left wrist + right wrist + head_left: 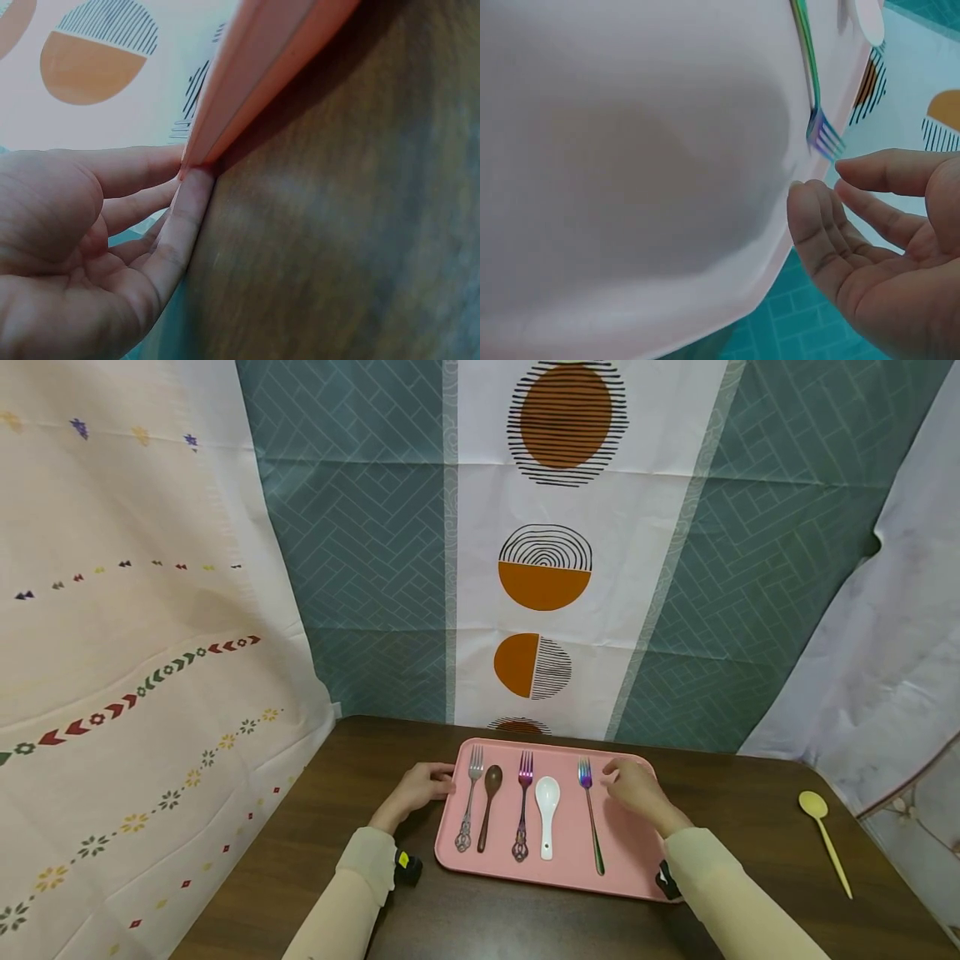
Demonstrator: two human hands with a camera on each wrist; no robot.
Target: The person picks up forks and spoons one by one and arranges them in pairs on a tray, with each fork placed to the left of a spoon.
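A pink tray (630, 860) lies on the dark wooden table, with cutlery set on it in a row. At its left edge my left hand (422, 787) pinches the rim; the left wrist view shows the thumb on one side and a finger along the underside (196, 187). Above the tray's right part is my right hand (637, 789), fingers loosely bent with nothing between them. Nearest to those fingertips is a rainbow-coloured fork (591, 814) with a green handle, tines pointing away. The right wrist view has the fork's tines (826, 139) just beyond the thumb and fingertips.
From the left, the tray also carries a silver fork (469, 802), a brown wooden spoon (491, 785), a purple ornate fork (523, 802) and a white spoon (547, 802). A yellow spoon (825, 839) lies on the table at right. Patterned curtains (360, 568) hang behind.
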